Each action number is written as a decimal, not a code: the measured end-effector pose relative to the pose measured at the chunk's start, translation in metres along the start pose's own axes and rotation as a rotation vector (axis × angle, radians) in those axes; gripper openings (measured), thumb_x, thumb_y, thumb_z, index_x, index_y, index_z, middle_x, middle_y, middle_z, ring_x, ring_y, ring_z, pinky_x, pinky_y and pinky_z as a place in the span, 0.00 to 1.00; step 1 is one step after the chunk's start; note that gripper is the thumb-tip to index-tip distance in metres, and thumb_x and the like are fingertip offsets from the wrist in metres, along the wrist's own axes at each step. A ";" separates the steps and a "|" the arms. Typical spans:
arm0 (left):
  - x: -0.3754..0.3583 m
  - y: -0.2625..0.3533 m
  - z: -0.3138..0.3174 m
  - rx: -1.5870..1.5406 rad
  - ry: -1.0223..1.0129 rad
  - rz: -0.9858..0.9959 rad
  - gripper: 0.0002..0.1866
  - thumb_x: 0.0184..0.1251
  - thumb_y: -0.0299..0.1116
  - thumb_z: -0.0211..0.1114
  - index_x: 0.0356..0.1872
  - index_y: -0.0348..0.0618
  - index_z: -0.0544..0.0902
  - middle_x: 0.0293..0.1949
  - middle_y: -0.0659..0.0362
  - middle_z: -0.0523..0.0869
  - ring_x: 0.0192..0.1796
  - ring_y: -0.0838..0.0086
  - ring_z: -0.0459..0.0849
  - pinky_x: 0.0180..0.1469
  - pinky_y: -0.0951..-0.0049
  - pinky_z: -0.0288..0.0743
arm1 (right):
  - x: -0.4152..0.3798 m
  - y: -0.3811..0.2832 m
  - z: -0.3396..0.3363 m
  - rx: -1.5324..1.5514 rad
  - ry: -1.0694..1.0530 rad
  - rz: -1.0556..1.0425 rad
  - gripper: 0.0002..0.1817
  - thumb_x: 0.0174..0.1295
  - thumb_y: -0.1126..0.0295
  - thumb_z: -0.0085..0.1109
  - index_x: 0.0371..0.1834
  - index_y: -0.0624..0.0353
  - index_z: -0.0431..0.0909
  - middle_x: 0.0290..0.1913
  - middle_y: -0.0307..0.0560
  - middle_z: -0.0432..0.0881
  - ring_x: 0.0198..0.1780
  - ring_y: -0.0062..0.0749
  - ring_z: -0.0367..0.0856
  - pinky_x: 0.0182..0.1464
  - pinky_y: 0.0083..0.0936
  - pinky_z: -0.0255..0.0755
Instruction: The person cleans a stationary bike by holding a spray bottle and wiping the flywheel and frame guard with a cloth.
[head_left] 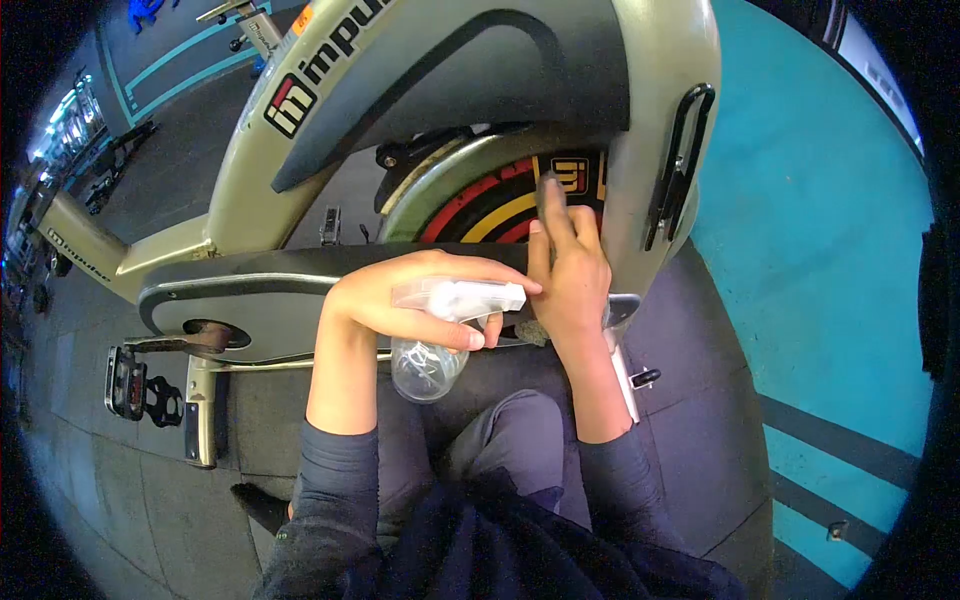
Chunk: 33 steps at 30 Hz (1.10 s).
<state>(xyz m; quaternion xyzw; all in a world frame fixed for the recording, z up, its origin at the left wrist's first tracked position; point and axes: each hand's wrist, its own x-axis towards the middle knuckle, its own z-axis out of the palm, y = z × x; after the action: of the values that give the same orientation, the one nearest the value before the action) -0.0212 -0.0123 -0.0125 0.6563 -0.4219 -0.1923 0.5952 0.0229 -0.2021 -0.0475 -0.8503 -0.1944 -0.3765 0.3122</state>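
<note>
My left hand (430,300) is closed around the neck of a clear spray bottle (428,368) with a white trigger head, its nozzle pointing right. Just right of the nozzle, my right hand (570,270) is raised in front of the bike's flywheel (480,213), which has red and yellow rings. Its index finger stretches up toward the logo label, with a dark smudge at the fingertip; the other fingers are partly bent. A grey, rough-looking piece (532,333) shows below that palm; how it is held is unclear.
The exercise bike's grey shroud (480,80) and cream frame (665,60) rise ahead. A pedal (128,383) and crank stick out at lower left. A black bottle-holder loop (680,165) sits on the right frame. More bikes stand at far left; turquoise floor (810,250) lies right.
</note>
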 end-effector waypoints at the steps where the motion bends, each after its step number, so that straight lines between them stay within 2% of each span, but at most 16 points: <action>1: 0.000 0.000 -0.001 -0.035 -0.015 0.006 0.31 0.56 0.26 0.65 0.65 0.37 0.69 0.35 0.53 0.85 0.39 0.72 0.83 0.45 0.71 0.76 | 0.002 -0.002 -0.001 0.007 -0.057 0.072 0.24 0.64 0.64 0.51 0.64 0.54 0.69 0.42 0.53 0.73 0.42 0.51 0.78 0.43 0.42 0.73; 4: -0.001 -0.001 -0.002 -0.008 -0.026 -0.010 0.32 0.56 0.26 0.65 0.65 0.36 0.69 0.35 0.53 0.85 0.40 0.71 0.83 0.45 0.70 0.76 | 0.008 -0.001 0.010 0.023 0.089 -0.008 0.26 0.65 0.64 0.50 0.66 0.58 0.65 0.45 0.60 0.72 0.46 0.56 0.75 0.49 0.43 0.71; 5: -0.001 -0.001 -0.002 -0.004 -0.031 -0.002 0.31 0.56 0.26 0.65 0.65 0.36 0.69 0.36 0.53 0.84 0.40 0.71 0.83 0.45 0.70 0.76 | 0.009 -0.001 0.012 0.066 0.056 0.035 0.27 0.64 0.65 0.50 0.67 0.60 0.63 0.48 0.64 0.71 0.49 0.60 0.73 0.52 0.43 0.69; 8: -0.001 -0.001 -0.003 0.011 -0.065 0.005 0.33 0.57 0.29 0.67 0.66 0.35 0.67 0.37 0.54 0.84 0.41 0.70 0.82 0.45 0.71 0.75 | 0.016 -0.007 0.012 0.054 -0.016 -0.005 0.28 0.63 0.66 0.50 0.67 0.60 0.63 0.49 0.64 0.71 0.48 0.60 0.74 0.51 0.44 0.70; 9: 0.000 0.000 -0.003 -0.001 -0.068 0.010 0.34 0.57 0.30 0.67 0.66 0.35 0.67 0.37 0.54 0.84 0.41 0.70 0.83 0.45 0.70 0.75 | 0.018 -0.008 0.012 0.004 -0.015 -0.063 0.28 0.61 0.67 0.51 0.66 0.57 0.65 0.46 0.59 0.72 0.46 0.56 0.75 0.47 0.44 0.73; 10: -0.001 -0.001 -0.004 -0.003 -0.065 0.013 0.34 0.57 0.30 0.67 0.66 0.35 0.67 0.37 0.54 0.84 0.41 0.70 0.83 0.45 0.70 0.75 | 0.018 -0.008 0.010 0.003 -0.018 -0.067 0.28 0.61 0.67 0.51 0.66 0.57 0.65 0.46 0.59 0.72 0.46 0.56 0.75 0.47 0.44 0.73; 12: 0.000 -0.004 -0.004 0.008 -0.086 0.031 0.34 0.57 0.30 0.67 0.66 0.35 0.67 0.37 0.53 0.84 0.41 0.69 0.83 0.45 0.70 0.75 | 0.018 -0.010 0.002 -0.152 -0.200 -0.160 0.27 0.58 0.68 0.53 0.64 0.46 0.69 0.43 0.52 0.72 0.44 0.50 0.77 0.41 0.43 0.76; 13: 0.000 -0.005 -0.004 0.002 -0.083 0.036 0.34 0.57 0.30 0.67 0.66 0.35 0.67 0.37 0.53 0.84 0.41 0.69 0.83 0.45 0.70 0.75 | 0.015 -0.006 0.007 -0.175 -0.235 -0.231 0.27 0.56 0.69 0.54 0.61 0.35 0.73 0.41 0.47 0.73 0.43 0.44 0.78 0.38 0.40 0.77; 14: 0.000 -0.005 -0.004 0.010 -0.074 0.031 0.34 0.57 0.30 0.67 0.66 0.35 0.67 0.37 0.53 0.84 0.41 0.69 0.83 0.45 0.70 0.75 | 0.013 -0.007 0.007 -0.181 -0.323 -0.282 0.26 0.55 0.69 0.54 0.59 0.31 0.75 0.42 0.45 0.73 0.44 0.42 0.77 0.38 0.40 0.77; 16: 0.000 -0.004 -0.003 0.025 -0.062 0.025 0.34 0.57 0.29 0.67 0.66 0.35 0.67 0.37 0.53 0.84 0.41 0.69 0.83 0.45 0.70 0.75 | 0.016 -0.013 0.002 -0.205 -0.405 -0.340 0.27 0.55 0.69 0.55 0.59 0.31 0.75 0.42 0.45 0.73 0.44 0.42 0.76 0.38 0.39 0.77; 20: -0.001 -0.008 -0.002 0.014 -0.034 0.027 0.34 0.57 0.29 0.67 0.66 0.36 0.67 0.37 0.54 0.84 0.41 0.69 0.83 0.45 0.70 0.76 | 0.007 -0.016 0.003 -0.265 -0.361 -0.354 0.28 0.54 0.69 0.56 0.61 0.31 0.73 0.43 0.45 0.72 0.45 0.43 0.76 0.40 0.39 0.78; 23: -0.001 -0.003 -0.001 0.022 -0.029 0.017 0.34 0.57 0.28 0.67 0.66 0.36 0.67 0.37 0.54 0.84 0.41 0.70 0.83 0.45 0.70 0.76 | 0.003 -0.015 0.005 -0.219 -0.323 -0.225 0.30 0.56 0.70 0.55 0.64 0.32 0.70 0.44 0.47 0.71 0.45 0.46 0.75 0.40 0.40 0.77; 28: -0.001 -0.002 0.003 0.014 -0.016 -0.012 0.34 0.56 0.28 0.67 0.66 0.36 0.67 0.37 0.54 0.84 0.41 0.71 0.83 0.46 0.70 0.76 | 0.002 -0.014 0.007 -0.133 -0.140 0.114 0.28 0.63 0.69 0.51 0.69 0.42 0.65 0.42 0.56 0.72 0.40 0.55 0.78 0.41 0.44 0.76; 29: -0.002 -0.002 0.004 -0.001 -0.004 -0.009 0.34 0.56 0.27 0.67 0.66 0.36 0.67 0.37 0.55 0.84 0.42 0.71 0.83 0.46 0.71 0.76 | 0.003 -0.015 0.004 -0.133 -0.139 0.152 0.28 0.65 0.66 0.49 0.70 0.45 0.61 0.41 0.58 0.73 0.38 0.56 0.79 0.41 0.45 0.75; 32: -0.002 -0.001 0.003 -0.018 -0.012 -0.006 0.34 0.56 0.27 0.67 0.66 0.36 0.67 0.37 0.55 0.84 0.42 0.72 0.82 0.46 0.71 0.76 | 0.006 -0.013 0.008 -0.156 -0.128 0.260 0.28 0.67 0.63 0.46 0.72 0.46 0.58 0.42 0.58 0.73 0.38 0.56 0.79 0.41 0.45 0.76; 33: -0.003 -0.001 0.002 -0.026 -0.023 -0.005 0.34 0.56 0.27 0.68 0.66 0.36 0.67 0.38 0.55 0.84 0.42 0.73 0.82 0.46 0.72 0.76 | 0.005 -0.014 0.011 -0.166 -0.056 0.247 0.27 0.67 0.62 0.47 0.71 0.45 0.60 0.36 0.56 0.73 0.36 0.54 0.78 0.40 0.45 0.74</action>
<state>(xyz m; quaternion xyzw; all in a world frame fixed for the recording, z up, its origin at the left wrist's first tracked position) -0.0238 -0.0116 -0.0149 0.6473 -0.4244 -0.2069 0.5984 0.0244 -0.1840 -0.0439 -0.9008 -0.0649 -0.3262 0.2791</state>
